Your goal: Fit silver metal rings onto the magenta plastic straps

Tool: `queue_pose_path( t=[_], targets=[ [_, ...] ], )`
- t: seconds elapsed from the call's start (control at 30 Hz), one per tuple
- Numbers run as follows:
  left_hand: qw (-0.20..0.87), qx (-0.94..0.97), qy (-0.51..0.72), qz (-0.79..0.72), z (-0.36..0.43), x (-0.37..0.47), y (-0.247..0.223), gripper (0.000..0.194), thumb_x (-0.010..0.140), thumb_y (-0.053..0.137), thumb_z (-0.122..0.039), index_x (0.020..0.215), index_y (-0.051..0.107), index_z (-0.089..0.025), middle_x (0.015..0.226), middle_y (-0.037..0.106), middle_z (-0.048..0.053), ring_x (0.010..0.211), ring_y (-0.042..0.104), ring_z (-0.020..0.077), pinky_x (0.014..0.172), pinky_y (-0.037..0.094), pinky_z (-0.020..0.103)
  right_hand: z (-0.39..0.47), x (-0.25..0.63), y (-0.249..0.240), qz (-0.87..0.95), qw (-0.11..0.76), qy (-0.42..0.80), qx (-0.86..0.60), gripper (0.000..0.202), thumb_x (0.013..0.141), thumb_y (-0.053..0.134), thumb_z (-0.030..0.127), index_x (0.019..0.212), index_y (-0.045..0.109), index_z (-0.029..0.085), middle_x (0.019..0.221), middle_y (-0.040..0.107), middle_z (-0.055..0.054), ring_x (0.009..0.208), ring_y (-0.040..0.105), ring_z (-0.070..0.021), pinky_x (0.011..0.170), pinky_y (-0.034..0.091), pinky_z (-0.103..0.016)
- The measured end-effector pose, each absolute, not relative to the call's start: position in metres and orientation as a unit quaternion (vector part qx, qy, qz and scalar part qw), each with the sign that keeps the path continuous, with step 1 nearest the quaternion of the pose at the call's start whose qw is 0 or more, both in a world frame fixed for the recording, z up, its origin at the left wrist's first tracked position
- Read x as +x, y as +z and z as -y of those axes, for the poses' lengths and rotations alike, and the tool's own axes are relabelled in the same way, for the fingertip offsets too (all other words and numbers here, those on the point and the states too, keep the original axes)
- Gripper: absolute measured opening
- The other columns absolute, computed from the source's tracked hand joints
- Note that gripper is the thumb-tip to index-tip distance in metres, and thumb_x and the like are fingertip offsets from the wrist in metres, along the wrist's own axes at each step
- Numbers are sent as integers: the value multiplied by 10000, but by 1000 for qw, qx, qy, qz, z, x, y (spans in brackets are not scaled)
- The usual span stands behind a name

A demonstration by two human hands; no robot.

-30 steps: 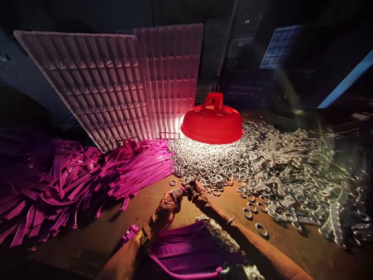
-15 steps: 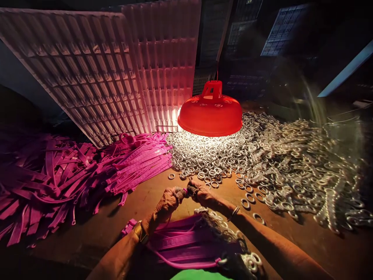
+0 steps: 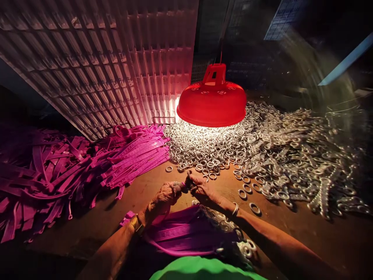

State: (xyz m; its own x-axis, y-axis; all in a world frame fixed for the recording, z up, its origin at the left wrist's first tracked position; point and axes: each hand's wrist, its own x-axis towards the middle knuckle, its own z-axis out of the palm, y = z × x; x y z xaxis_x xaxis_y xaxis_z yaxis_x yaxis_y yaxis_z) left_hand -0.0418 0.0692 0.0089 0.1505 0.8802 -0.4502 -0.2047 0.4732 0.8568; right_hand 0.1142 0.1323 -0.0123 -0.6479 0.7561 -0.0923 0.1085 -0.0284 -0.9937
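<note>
My left hand (image 3: 169, 194) is closed at the middle of the table, its wrapped fingertips pinching the end of a magenta strap. Against it, almost touching, my right hand (image 3: 198, 186) is also closed, with dark-covered fingertips; what it holds is too small to make out. Beneath both hands lies a bundle of magenta straps (image 3: 183, 231) with pale rings (image 3: 247, 247) at its right end. Loose pale rings (image 3: 210, 149) are heaped beyond my hands.
A red lamp (image 3: 212, 103) hangs low over the rings. Magenta straps (image 3: 58, 167) are piled at left, pale linked pieces (image 3: 300, 155) at right. Ribbed panels (image 3: 101, 70) stand behind. The brown table (image 3: 145, 186) shows between the piles. Green fabric (image 3: 201, 270) is at the bottom edge.
The view has tipped slightly downward, so more green fabric shows. My hands stay together, still pinching; my right fingers have shifted slightly.
</note>
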Motion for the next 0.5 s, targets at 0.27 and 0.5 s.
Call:
queue_pose_path(
  t=[0.27, 0.5],
  targets=[
    [633, 410, 377, -537, -63, -37, 7, 356, 679, 644, -465, 714, 651, -111, 458, 420, -58, 384, 258, 37, 383, 120, 220, -132, 112, -11, 655, 270, 633, -312, 146, 646, 456, 321, 608, 372, 208, 561, 345, 35, 511, 270, -95, 457, 252, -223],
    [659, 350, 349, -567, -61, -38, 69, 313, 607, 674, -434, 533, 558, -153, 359, 350, -79, 316, 223, 30, 368, 110, 232, -105, 129, 41, 801, 231, 493, -251, 282, 920, 373, 419, 880, 521, 183, 699, 499, -10, 585, 414, -117, 541, 380, -241]
  ],
)
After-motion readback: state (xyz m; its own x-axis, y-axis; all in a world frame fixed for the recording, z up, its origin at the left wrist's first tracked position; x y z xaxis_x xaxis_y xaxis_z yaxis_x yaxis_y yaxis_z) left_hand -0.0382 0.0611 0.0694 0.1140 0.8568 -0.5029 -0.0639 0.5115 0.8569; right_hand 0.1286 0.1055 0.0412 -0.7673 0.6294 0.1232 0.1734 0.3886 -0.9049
